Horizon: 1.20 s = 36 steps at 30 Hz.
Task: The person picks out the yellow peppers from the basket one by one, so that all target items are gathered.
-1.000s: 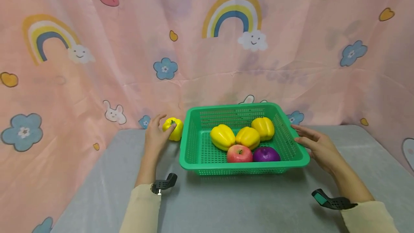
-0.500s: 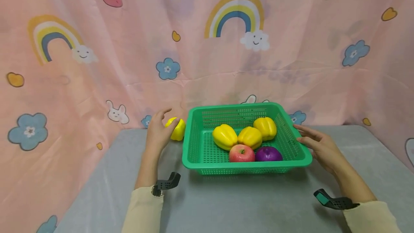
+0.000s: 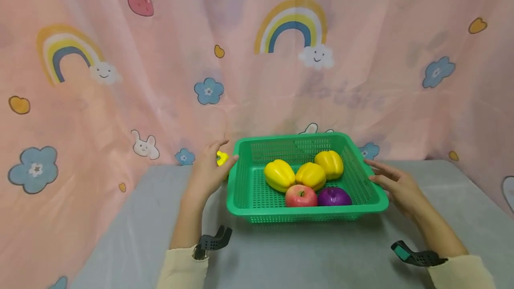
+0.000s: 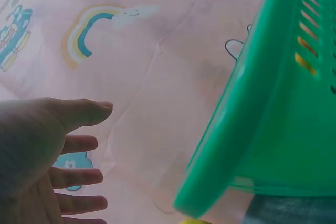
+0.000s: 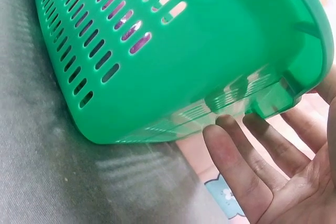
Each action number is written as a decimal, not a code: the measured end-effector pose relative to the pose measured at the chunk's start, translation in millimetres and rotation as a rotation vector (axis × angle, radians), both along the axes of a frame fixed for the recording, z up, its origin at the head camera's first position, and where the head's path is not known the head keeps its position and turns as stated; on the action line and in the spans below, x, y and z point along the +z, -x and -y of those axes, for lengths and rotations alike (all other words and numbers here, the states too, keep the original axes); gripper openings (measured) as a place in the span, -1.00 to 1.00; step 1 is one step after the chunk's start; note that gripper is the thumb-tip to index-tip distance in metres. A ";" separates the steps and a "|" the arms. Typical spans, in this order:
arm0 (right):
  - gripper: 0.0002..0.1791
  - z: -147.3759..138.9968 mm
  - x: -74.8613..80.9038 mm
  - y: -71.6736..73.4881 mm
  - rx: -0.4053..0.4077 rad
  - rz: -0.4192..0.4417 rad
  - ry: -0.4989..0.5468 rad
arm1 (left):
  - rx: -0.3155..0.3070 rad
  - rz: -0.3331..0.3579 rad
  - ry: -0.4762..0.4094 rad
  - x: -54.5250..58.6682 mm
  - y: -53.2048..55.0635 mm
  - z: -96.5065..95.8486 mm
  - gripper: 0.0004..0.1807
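Observation:
A green plastic basket (image 3: 309, 211) with slotted walls stands on the table. Inside are three yellow bell peppers (image 3: 279, 175), a red apple (image 3: 301, 196) and a glossy round purple item (image 3: 334, 196). My left hand (image 3: 209, 171) is at the basket's left side, its fingers extended and spread. Behind that hand, another yellow bell pepper (image 3: 221, 158) is mostly hidden. In the left wrist view, a gap separates the left hand (image 4: 58, 166) from the rim. My right hand (image 3: 397, 184) is at the basket's right rim, with fairly straight fingers (image 5: 231, 153) under it and close against the wall.
The grey table (image 3: 305, 253) reaches back to a pink patterned curtain (image 3: 168, 79). Each wrist carries a black camera mount, the left mount (image 3: 214, 238) and the right mount (image 3: 417, 255).
My left hand has moved right, toward the basket's left rim, and covers more of the outside pepper. The right hand stays at the right rim. The basket and its contents look unmoved.

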State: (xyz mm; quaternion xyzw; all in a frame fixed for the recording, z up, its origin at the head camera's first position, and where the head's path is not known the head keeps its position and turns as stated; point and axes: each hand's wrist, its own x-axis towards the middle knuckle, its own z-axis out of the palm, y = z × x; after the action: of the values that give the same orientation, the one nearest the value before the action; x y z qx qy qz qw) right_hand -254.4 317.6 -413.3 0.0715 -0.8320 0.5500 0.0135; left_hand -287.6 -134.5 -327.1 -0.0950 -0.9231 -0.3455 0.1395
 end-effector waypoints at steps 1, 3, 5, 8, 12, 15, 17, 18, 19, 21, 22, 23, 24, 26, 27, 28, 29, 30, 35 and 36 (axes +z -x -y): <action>-0.39 0.2 -0.7 -0.3 0.006 -0.002 0.001 | -0.009 0.012 0.001 0.2 -2.2 -1.1 -0.38; -0.41 0.4 -1.6 -0.4 0.020 -0.004 0.025 | -0.026 0.029 0.001 0.7 -5.1 -3.7 -0.38; -0.41 1.3 -2.0 0.2 0.029 -0.011 0.041 | -0.042 0.033 0.003 2.5 -6.0 -6.7 -0.37; -0.41 1.7 -3.0 0.9 0.033 -0.015 0.045 | -0.056 0.028 0.015 7.4 -6.9 -12.5 -0.37; -0.41 -0.1 -3.8 2.4 0.035 -0.011 0.031 | -0.076 0.000 0.007 15.9 -6.2 -24.0 -0.39; -0.41 -2.4 -3.2 3.1 0.039 -0.002 0.029 | -0.082 0.005 -0.016 21.0 -5.0 -36.1 -0.40; -0.41 -3.3 -2.6 3.1 0.039 0.007 0.028 | -0.076 0.028 -0.029 22.7 -4.5 -44.1 -0.39; -0.40 -3.2 -2.1 3.0 0.040 0.011 0.030 | -0.066 0.043 -0.031 22.8 -4.2 -47.9 -0.39; -0.40 -2.7 -1.9 3.2 0.039 0.017 0.033 | -0.051 0.056 -0.032 22.8 -3.9 -51.4 -0.39; -0.40 -0.6 -1.3 3.5 0.035 0.024 0.041 | -0.020 0.079 -0.033 21.4 -3.5 -57.9 -0.39; -0.40 -0.3 -1.2 3.7 0.033 0.025 0.041 | -0.006 0.089 -0.032 20.4 -2.6 -62.0 -0.39; -0.40 0.1 -1.0 3.9 0.027 0.028 0.046 | 0.007 0.098 -0.028 18.7 -1.6 -66.2 -0.39; -0.40 0.4 -0.9 3.9 0.022 0.027 0.046 | 0.020 0.109 -0.022 16.6 -0.5 -70.6 -0.39; -0.40 0.7 -0.4 3.9 0.012 0.026 0.048 | 0.041 0.139 -0.017 11.5 1.1 -79.5 -0.37; -0.40 0.6 -0.2 3.8 0.010 0.026 0.048 | 0.048 0.155 -0.014 8.8 1.7 -83.9 -0.37; -0.40 0.3 0.0 3.8 0.009 0.024 0.045 | 0.055 0.173 -0.013 5.8 2.4 -88.1 -0.36; -0.40 0.2 0.2 3.7 0.007 0.024 0.043 | 0.060 0.187 -0.015 2.9 3.2 -92.2 -0.37; -0.39 0.0 0.4 3.7 0.009 0.021 0.039 | 0.063 0.202 -0.021 0.5 3.6 -95.8 -0.36; -0.39 0.4 -0.4 4.2 0.007 0.017 0.039 | 0.077 0.229 -0.013 -8.6 7.2 -109.1 -0.39; -0.39 0.8 -0.7 4.2 0.006 0.015 0.040 | 0.079 0.230 -0.005 -9.7 7.9 -110.8 -0.39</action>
State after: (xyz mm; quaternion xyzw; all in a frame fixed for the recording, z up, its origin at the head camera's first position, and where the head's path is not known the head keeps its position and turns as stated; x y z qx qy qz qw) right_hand -258.6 316.8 -414.0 0.0694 -0.8206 0.5673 0.0069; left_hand -295.5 -23.7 -336.7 -0.0181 -0.9352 -0.3506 0.0464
